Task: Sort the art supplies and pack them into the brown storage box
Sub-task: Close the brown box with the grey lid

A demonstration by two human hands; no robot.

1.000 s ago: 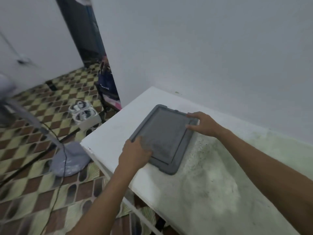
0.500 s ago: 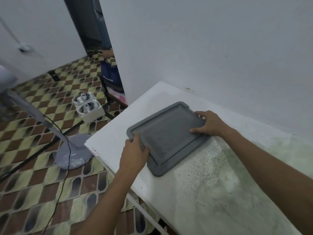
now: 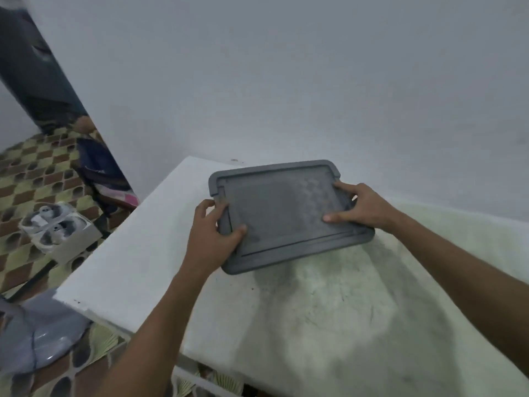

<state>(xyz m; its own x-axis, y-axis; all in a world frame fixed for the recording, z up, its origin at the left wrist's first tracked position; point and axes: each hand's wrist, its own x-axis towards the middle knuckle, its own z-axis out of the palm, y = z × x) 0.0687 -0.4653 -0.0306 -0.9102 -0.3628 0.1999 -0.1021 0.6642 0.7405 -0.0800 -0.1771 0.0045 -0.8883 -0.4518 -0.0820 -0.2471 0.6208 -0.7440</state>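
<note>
Patterned tiles cover the floor (image 3: 34,173) at the far left, where a white box (image 3: 61,229) holding round items and a grey fan base (image 3: 43,336) stand beside the white table (image 3: 137,253). The left hand (image 3: 213,239) grips the left edge of the grey lid (image 3: 286,216), thumb on top and fingers curled behind the rim. The lid sits above the tabletop near the wall, its far edge tilted up. The right hand (image 3: 362,209) holds its right edge, fingers spread across the surface.
</note>
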